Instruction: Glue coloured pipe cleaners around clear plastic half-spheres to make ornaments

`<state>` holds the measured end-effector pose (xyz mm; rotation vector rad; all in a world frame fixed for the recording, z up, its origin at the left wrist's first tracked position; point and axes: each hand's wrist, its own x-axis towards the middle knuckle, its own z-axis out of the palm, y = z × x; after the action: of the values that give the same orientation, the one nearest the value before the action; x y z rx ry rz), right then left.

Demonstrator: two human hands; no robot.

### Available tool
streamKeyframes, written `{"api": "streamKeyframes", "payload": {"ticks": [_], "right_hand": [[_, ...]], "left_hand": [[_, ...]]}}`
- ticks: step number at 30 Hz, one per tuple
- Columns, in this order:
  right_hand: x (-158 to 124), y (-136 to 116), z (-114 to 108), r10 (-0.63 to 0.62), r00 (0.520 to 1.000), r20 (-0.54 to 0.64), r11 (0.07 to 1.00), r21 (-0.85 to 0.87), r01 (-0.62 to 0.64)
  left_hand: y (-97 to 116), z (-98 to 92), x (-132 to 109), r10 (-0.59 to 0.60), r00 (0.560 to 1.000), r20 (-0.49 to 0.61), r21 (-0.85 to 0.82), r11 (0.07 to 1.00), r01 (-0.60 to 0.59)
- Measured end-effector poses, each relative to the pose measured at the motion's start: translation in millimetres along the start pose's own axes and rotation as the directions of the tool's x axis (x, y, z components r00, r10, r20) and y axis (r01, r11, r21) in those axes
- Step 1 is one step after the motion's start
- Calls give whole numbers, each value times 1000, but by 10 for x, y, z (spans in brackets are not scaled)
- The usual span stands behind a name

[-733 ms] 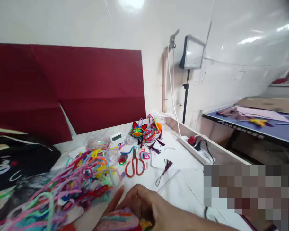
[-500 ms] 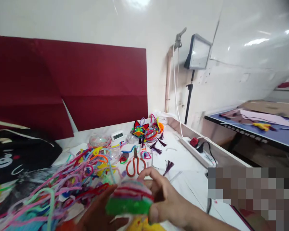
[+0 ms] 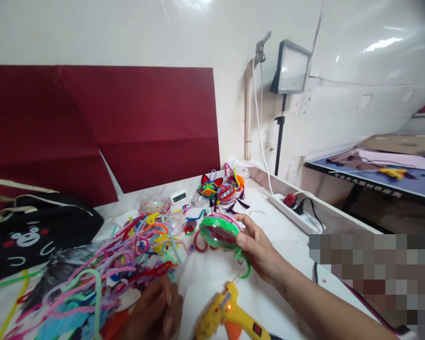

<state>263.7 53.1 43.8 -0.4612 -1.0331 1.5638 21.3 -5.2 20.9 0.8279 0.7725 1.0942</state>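
At the bottom edge of the frame, centre-left, the left hand (image 3: 156, 311) lies knuckles-up on the white table (image 3: 269, 236) with its fingers curled under; whether it grips anything cannot be told. Just to its right lies a yellow glue gun (image 3: 230, 315), touching neither hand. To the left of that hand spreads a tangled pile of pipe cleaners (image 3: 116, 264).

Above the glue gun, in the middle of the frame, the right hand (image 3: 260, 248) grasps a wrapped ball (image 3: 218, 231), clear and wound with green and pink pipe cleaner. Fingertips pinch its right side and hold it up off the table, well apart from the left hand, with a green tail hanging below the palm.

Further back, at centre, stand finished ornaments (image 3: 221, 188) and a small white clock (image 3: 179, 196). A black bag (image 3: 31, 236) sits at the left, a power strip (image 3: 297, 213) at the right, and red paper (image 3: 127, 123) covers the wall behind.
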Motion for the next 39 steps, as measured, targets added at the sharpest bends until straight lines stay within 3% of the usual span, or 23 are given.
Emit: {"api": "streamKeyframes", "payload": {"ticks": [7, 14, 21, 34, 39], "right_hand": [[75, -3, -146, -31, 995, -95, 994, -105, 21], [85, -13, -175, -36, 993, -108, 987, -159, 18], [107, -14, -213, -45, 991, -123, 981, -195, 20], [112, 47, -239, -40, 997, -63, 979, -201, 26], [121, 57, -242, -22, 996, -88, 980, -201, 4]], "left_hand": [[-33, 41, 7, -31, 1000, 5, 21, 999, 31], [-130, -50, 5, -44, 994, -102, 163, 985, 61], [-107, -129, 50, 34, 991, -131, 189, 982, -8], [-139, -320, 176, 46, 994, -98, 140, 990, -32], [-95, -292, 174, 114, 984, -133, 133, 986, -96]]}}
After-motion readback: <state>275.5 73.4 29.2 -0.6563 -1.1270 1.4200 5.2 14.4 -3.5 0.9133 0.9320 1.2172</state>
